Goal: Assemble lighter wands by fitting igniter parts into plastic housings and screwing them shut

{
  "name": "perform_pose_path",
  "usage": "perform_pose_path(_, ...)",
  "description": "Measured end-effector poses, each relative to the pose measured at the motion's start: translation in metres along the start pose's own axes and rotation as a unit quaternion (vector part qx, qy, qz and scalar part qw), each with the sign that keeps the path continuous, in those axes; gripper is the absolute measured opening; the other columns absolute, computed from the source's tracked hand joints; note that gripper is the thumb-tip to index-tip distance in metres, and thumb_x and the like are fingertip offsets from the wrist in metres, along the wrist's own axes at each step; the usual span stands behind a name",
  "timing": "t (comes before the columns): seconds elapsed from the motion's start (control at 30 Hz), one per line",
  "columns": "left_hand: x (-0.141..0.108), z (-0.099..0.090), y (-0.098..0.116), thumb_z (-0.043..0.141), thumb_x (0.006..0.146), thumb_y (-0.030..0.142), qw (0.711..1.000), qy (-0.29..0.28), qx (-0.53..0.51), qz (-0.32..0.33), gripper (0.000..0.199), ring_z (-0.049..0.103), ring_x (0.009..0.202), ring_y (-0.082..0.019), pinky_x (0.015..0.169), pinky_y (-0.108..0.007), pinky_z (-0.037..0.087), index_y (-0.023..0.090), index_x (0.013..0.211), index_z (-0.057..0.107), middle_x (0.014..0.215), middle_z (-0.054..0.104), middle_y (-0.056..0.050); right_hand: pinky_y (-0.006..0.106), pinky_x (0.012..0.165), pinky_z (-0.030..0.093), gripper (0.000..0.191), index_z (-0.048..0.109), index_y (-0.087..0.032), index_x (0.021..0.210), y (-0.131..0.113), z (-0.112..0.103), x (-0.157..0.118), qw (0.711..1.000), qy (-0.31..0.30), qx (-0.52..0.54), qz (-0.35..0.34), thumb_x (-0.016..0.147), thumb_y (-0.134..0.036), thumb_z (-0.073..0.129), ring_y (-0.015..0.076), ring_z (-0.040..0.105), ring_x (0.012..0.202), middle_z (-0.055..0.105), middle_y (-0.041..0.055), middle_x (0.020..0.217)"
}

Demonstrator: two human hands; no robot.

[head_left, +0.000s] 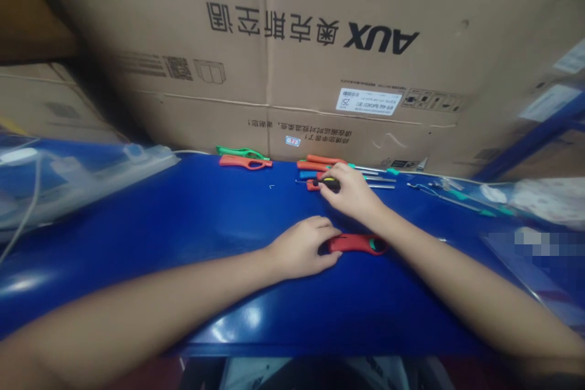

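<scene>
My left hand is closed round the left end of a red lighter handle, which lies low over the blue table with a green piece showing at its right end. Farther back, my right hand grips a screwdriver with a black and yellow handle; its thin shaft points left. Beside and partly under that hand lie several long-necked lighters with orange, red and blue handles and metal tubes pointing right. To their left rest a green handle shell and an orange handle shell.
A large cardboard box stands along the back of the blue table. Plastic bags lie at the left. Thin rods with green parts and a white patterned bag are at the right. A tiny metal bit lies mid-table.
</scene>
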State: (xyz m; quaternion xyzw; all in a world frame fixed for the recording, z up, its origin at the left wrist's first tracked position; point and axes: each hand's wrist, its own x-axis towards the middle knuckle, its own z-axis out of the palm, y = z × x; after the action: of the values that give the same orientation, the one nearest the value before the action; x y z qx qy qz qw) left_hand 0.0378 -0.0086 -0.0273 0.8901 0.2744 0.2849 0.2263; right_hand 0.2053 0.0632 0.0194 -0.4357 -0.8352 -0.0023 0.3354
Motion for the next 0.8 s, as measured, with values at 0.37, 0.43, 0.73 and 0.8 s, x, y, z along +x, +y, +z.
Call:
perform_pose_path(0.37, 0.001, -0.001, -0.002, 0.072, 0.089, 0.038, 0.999, -0.025, -0.007, 0.026, 0.037, 0.067, 0.095, -0.023, 0.088, -0.034, 0.054, 0.014, 0.116, 0.072, 0.104, 0.071, -0.010, 0.025, 0.042, 0.050, 0.039, 0.066, -0.022, 0.106, -0.014, -0.070, -0.035, 0.912, 0.164, 0.333, 0.178, 0.076, -0.040, 0.083, 0.0095, 0.055, 0.043, 0.065, -0.0030, 0.074)
perform_pose_path(0.43, 0.000, 0.000, 0.000, 0.072, 0.089, 0.040, 0.999, -0.023, -0.013, 0.030, 0.041, 0.067, 0.097, -0.023, 0.089, -0.034, 0.054, 0.012, 0.119, 0.071, 0.105, 0.072, -0.011, 0.025, 0.042, 0.051, 0.036, 0.065, -0.022, 0.102, -0.008, -0.070, -0.044, 0.891, 0.193, 0.364, 0.189, 0.079, -0.045, 0.080, 0.0106, 0.056, 0.044, 0.059, -0.0054, 0.062)
perform_pose_path(0.73, 0.002, 0.003, 0.006, 0.078, 0.084, 0.036, 0.998, 0.016, -0.066, -0.019, 0.040, 0.069, 0.094, -0.020, 0.086, -0.031, 0.057, 0.015, 0.118, 0.073, 0.105, 0.072, -0.009, 0.020, 0.035, 0.048, 0.050, 0.051, -0.023, 0.082, 0.019, -0.053, -0.054, 0.828, 0.188, 0.452, 0.275, 0.072, -0.063, 0.079, 0.0093, 0.056, 0.044, 0.056, -0.0071, 0.063)
perform_pose_path(0.8, 0.004, 0.003, 0.005, 0.081, 0.081, 0.038, 0.994, 0.030, -0.088, -0.052, 0.039, 0.070, 0.084, -0.018, 0.079, -0.029, 0.058, 0.016, 0.113, 0.075, 0.099, 0.073, -0.008, 0.020, 0.035, 0.048, 0.049, 0.049, -0.023, 0.081, 0.021, -0.052, -0.055, 0.824, 0.177, 0.458, 0.283, 0.074, -0.062, 0.077, 0.0083, 0.055, 0.042, 0.058, -0.0069, 0.066)
